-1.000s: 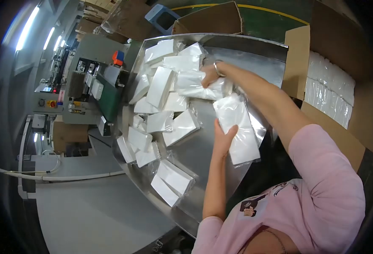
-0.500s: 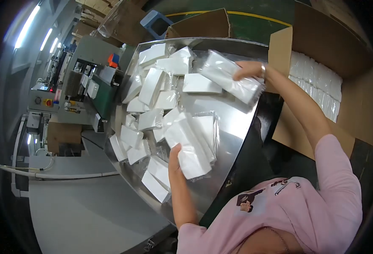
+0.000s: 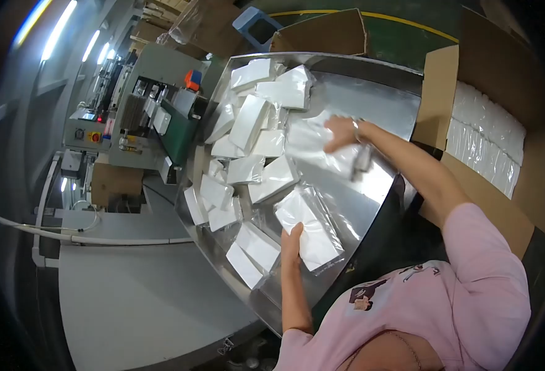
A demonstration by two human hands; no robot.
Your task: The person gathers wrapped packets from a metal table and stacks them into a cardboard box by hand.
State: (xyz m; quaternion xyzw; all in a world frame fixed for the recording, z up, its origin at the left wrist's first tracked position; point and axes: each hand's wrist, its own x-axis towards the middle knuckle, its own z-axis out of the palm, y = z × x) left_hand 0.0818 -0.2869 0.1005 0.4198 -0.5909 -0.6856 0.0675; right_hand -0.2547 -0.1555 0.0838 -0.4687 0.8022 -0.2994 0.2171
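My left hand (image 3: 292, 240) grips the near end of a plastic-wrapped white paper pack (image 3: 310, 230), its thumb on top; the fingers underneath are hidden. This pack lies at the near side of the metal tray table (image 3: 380, 162), apparently over more clear wrapping. Farther back, my right hand (image 3: 343, 133) is closed from above on another white paper pack (image 3: 312, 143), which is smeared by motion. Left of both hands lies a loose heap of similar wrapped packs (image 3: 247, 123), some overlapping and tilted.
To the right stands an open cardboard box (image 3: 440, 93) holding rows of wrapped white packs (image 3: 485, 136). A green conveyor (image 3: 178, 133) from a machine ends at the table's left. Behind the table are another carton (image 3: 322, 36) and a blue stool (image 3: 255, 28).
My right hand has brought its pack lower and inward over the table. My left hand's pack has shifted nearer the table's right edge, away from the heap. The camera view has turned slightly.
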